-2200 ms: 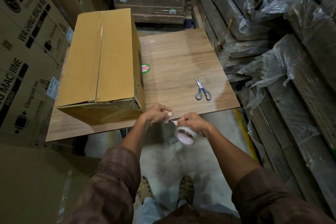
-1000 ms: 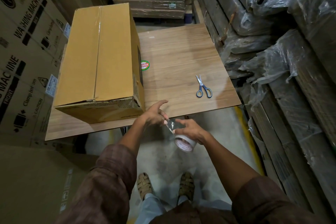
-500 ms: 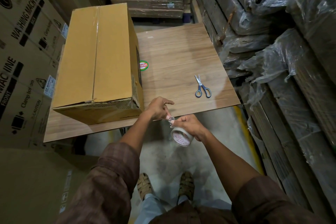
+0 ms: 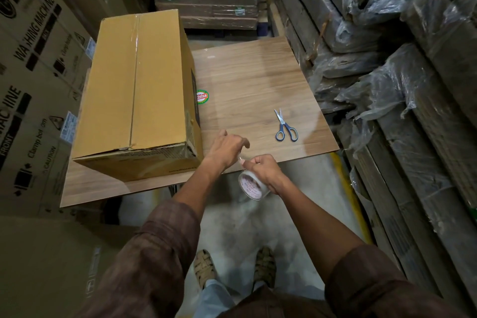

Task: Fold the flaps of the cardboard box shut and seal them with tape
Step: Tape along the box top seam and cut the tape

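So your cardboard box (image 4: 136, 90) is sitting up and to the left of your fingers on the wood-grain tabletop (image 4: 253, 80), flaps already folded flat, and there's a shiny strip of clear tape running down the top seam, so I'd say the main seal is mostly done. What looks left is the near end, where the tape at the corner looks crinkled and the seam edge might want another strip. Past your fingertips to the right, the blue-handled scissors (image 4: 285, 126) are lying loose on the table, well apart from the box and ready for the cut. A round telsa sticker (image 4: 202, 97) sits just beside the box's side. Your right hand (image 4: 265, 169) is curled round the clear tape roll (image 4: 253, 185) off the table's near edge, and your left hand (image 4: 227, 148) seems to be pinching the free end, though that bit's too small to be sure. Nothing's blocking the box really.
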Available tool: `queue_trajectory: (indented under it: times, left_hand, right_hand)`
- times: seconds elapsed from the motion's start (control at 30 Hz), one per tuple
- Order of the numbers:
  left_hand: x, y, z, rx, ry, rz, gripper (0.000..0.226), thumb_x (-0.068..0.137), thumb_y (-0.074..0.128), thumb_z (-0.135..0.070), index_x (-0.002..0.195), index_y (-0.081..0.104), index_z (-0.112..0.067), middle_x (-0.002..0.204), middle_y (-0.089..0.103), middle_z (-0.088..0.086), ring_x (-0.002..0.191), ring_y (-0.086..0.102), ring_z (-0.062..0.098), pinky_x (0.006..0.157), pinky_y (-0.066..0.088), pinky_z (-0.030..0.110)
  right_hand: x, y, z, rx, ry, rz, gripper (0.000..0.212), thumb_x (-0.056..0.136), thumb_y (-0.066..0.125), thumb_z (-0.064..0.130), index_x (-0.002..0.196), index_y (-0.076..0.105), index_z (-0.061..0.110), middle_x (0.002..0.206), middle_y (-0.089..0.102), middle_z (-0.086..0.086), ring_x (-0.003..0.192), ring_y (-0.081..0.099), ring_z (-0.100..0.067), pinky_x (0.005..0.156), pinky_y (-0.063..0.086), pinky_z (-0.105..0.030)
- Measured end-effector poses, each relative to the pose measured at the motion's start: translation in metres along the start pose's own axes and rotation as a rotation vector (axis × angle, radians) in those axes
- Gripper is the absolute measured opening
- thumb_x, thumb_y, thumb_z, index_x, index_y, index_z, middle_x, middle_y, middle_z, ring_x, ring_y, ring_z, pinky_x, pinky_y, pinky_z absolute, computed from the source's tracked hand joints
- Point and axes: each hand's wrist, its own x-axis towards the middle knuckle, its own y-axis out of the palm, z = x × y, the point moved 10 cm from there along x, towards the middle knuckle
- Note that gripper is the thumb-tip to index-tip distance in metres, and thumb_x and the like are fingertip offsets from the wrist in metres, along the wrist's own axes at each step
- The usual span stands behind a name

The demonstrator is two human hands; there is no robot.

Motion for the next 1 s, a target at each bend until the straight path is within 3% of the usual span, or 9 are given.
queue_trajectory:
  times: [0.1, 0.17, 0.27, 0.37, 0.47, 0.67, 0.8, 0.93, 1.0]
  left_hand:
    - [-0.006, 0.025, 0.032, -0.562, -0.170, 0.013, 0.033, 0.091, 0.055, 0.000, 0.111, 0.076, -0.017, 0.101, 0.074, 0.007, 0.097, 0.067, 0.026, 0.082, 0.047, 0.030]
    - [-0.018, 0.043, 0.046, -0.982, -0.304, 0.060, 0.023, 0.104, 0.052, -0.018, 0.107, 0.074, -0.013, 0.088, 0.069, 0.007, 0.077, 0.065, 0.021, 0.065, 0.048, 0.029]
    - [-0.043, 0.071, 0.043, -1.360, -0.598, 0.274, 0.061, 0.107, 0.025, -0.052, 0.107, 0.066, -0.007, 0.090, 0.070, 0.016, 0.064, 0.068, 0.019, 0.046, 0.046, 0.022]
    - [-0.052, 0.085, 0.039, -1.396, -0.655, 0.408, 0.069, 0.107, 0.020, -0.054, 0.100, 0.068, -0.006, 0.095, 0.075, 0.017, 0.071, 0.074, 0.020, 0.051, 0.049, 0.024]
    - [-0.059, 0.086, 0.040, -1.338, -0.648, 0.448, 0.049, 0.106, 0.042, -0.046, 0.100, 0.069, -0.006, 0.093, 0.077, 0.012, 0.078, 0.074, 0.020, 0.057, 0.049, 0.026]
    - [-0.057, 0.086, 0.034, -1.206, -0.523, 0.507, 0.035, 0.087, 0.076, -0.040, 0.101, 0.073, -0.007, 0.097, 0.078, 0.009, 0.085, 0.073, 0.019, 0.059, 0.054, 0.025]
    - [-0.047, 0.072, 0.031, -1.249, -0.538, 0.269, 0.014, 0.090, 0.074, -0.007, 0.077, 0.072, -0.002, 0.063, 0.073, 0.004, 0.051, 0.065, 0.005, 0.042, 0.043, 0.016]
    - [-0.036, 0.059, 0.038, -1.176, -0.533, 0.095, 0.023, 0.090, 0.073, -0.009, 0.067, 0.070, -0.011, 0.077, 0.075, 0.013, 0.070, 0.070, 0.015, 0.058, 0.043, 0.023]
    - [-0.033, 0.054, 0.043, -1.177, -0.547, 0.025, 0.022, 0.091, 0.071, -0.014, 0.069, 0.072, -0.012, 0.077, 0.076, 0.013, 0.075, 0.071, 0.017, 0.062, 0.045, 0.027]
  right_hand:
    - [-0.001, -0.008, -0.002, -0.071, -0.018, -0.067, 0.033, 0.080, 0.078, 0.045, 0.062, 0.068, 0.019, 0.061, 0.068, 0.007, 0.062, 0.063, -0.016, 0.064, 0.049, -0.029]
    - [-0.007, -0.005, -0.007, 0.040, -0.038, -0.028, 0.028, 0.084, 0.078, 0.035, 0.067, 0.069, 0.014, 0.062, 0.065, 0.001, 0.060, 0.058, -0.016, 0.065, 0.047, -0.031]
    - [-0.019, 0.004, -0.016, 0.123, -0.055, 0.038, 0.025, 0.090, 0.075, 0.025, 0.077, 0.072, 0.003, 0.059, 0.063, 0.001, 0.053, 0.054, -0.010, 0.057, 0.045, -0.023]
    - [-0.026, 0.009, -0.024, 0.160, -0.060, 0.063, 0.028, 0.091, 0.074, 0.021, 0.083, 0.073, -0.005, 0.059, 0.063, 0.000, 0.050, 0.052, -0.007, 0.052, 0.044, -0.019]
    - [-0.029, 0.010, -0.028, 0.147, -0.065, 0.072, 0.026, 0.090, 0.075, 0.020, 0.083, 0.073, -0.005, 0.063, 0.065, -0.004, 0.052, 0.054, -0.008, 0.053, 0.044, -0.019]
    - [-0.030, 0.004, -0.026, 0.157, -0.096, 0.025, 0.023, 0.090, 0.074, 0.023, 0.076, 0.072, 0.006, 0.064, 0.066, -0.001, 0.055, 0.056, -0.007, 0.057, 0.046, -0.021]
    - [-0.029, 0.000, -0.026, 0.173, -0.105, -0.035, 0.017, 0.087, 0.078, 0.024, 0.073, 0.073, 0.015, 0.068, 0.070, 0.003, 0.059, 0.060, -0.007, 0.062, 0.049, -0.024]
    - [-0.028, -0.010, -0.018, 0.168, -0.184, -0.132, 0.024, 0.083, 0.079, 0.036, 0.095, 0.077, 0.016, 0.091, 0.076, 0.004, 0.086, 0.070, -0.015, 0.083, 0.055, -0.037]
    - [-0.029, -0.014, -0.017, 0.175, -0.185, -0.161, 0.060, 0.083, 0.080, 0.039, 0.134, 0.061, 0.013, 0.124, 0.065, 0.005, 0.117, 0.060, -0.013, 0.100, 0.045, -0.031]
